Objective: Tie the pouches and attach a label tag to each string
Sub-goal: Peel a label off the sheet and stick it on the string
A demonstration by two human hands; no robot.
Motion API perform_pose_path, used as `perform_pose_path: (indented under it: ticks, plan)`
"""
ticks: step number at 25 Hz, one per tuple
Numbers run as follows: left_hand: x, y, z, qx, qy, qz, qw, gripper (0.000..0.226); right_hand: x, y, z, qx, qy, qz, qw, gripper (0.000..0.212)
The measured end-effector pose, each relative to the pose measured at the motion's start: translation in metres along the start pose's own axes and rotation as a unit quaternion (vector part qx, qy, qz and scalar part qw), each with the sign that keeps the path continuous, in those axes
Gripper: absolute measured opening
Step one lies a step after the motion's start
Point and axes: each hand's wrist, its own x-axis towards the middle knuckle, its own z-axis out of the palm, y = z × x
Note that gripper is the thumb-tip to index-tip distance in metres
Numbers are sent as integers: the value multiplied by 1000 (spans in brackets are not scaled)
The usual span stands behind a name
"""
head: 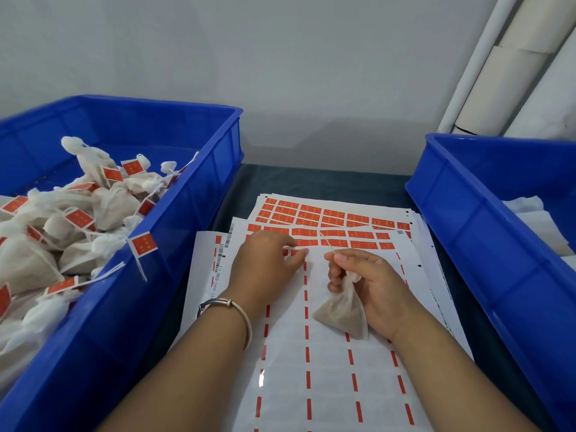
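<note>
- Right hand (371, 285), centre right of the frame: fingers curled round the gathered neck of a small white pouch (344, 313); the filled body of the pouch hangs below the fingers and rests on the paper.
- A thin string (327, 241) runs up and to the left from the right hand's fingertips, over the rows of labels.
- Left hand (265, 266), centre of the frame: fingertips pinch a red label (297, 252) at the lower edge of the printed rows; a metal bangle (230, 310) sits on that wrist.
- Label sheets (330, 226): several overlapped sheets lie on the dark table (311, 179) between the bins; the upper rows carry red labels, the lower part shows peeled white backing with red dashes.
- Left blue bin (187, 188), left of the frame: filled with tied white pouches bearing red tags; one tag (143, 244) hangs over the rim nearest the sheets.
- Right blue bin (461, 213), right edge: white material shows inside, only partly visible.
- Upper right corner: pale cardboard tubes (498, 79) lean against the grey wall, behind the right bin.
</note>
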Motion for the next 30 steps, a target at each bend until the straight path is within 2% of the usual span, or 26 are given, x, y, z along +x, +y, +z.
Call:
perform_pose_path:
  ticks: [2, 6, 9, 12, 15, 19, 22, 24, 27, 30]
  plan:
    - [0, 0, 2, 17, -15, 17, 1000, 35, 0, -1, 1, -2, 5, 1, 1000, 21]
    - [0, -2, 3, 27, 6, 49, 998, 28, -2, -2, 2, 1, 3, 4, 1000, 22]
    - [0, 1, 4, 25, 6, 35, 999, 24, -3, -3, 4, -12, 15, 6, 1000, 20]
    - [3, 3, 2, -38, 0, -32, 999, 10, -5, -9, 6, -42, 35, -23, 998, 15]
    - [7, 0, -2, -132, 27, -122, 983, 12, -9, -18, 7, -105, 39, -77, 991, 12]
    - [10, -3, -9, -243, 91, -222, 940, 17, -10, -25, 6, -228, 64, -137, 962, 15]
    - [10, -1, -17, -313, 118, -261, 905, 18, -13, -29, 7, -258, 72, -165, 949, 11]
    - [10, 10, -25, -374, 102, -273, 880, 19, -15, -33, 6, -266, 77, -178, 944, 8]
    - [6, 37, -38, -476, 26, -262, 839, 18, -18, -40, 6, -310, 73, -209, 924, 15]
    - [-3, 61, -44, -497, -66, -241, 831, 11, -21, -47, 4, -361, 81, -247, 896, 21]
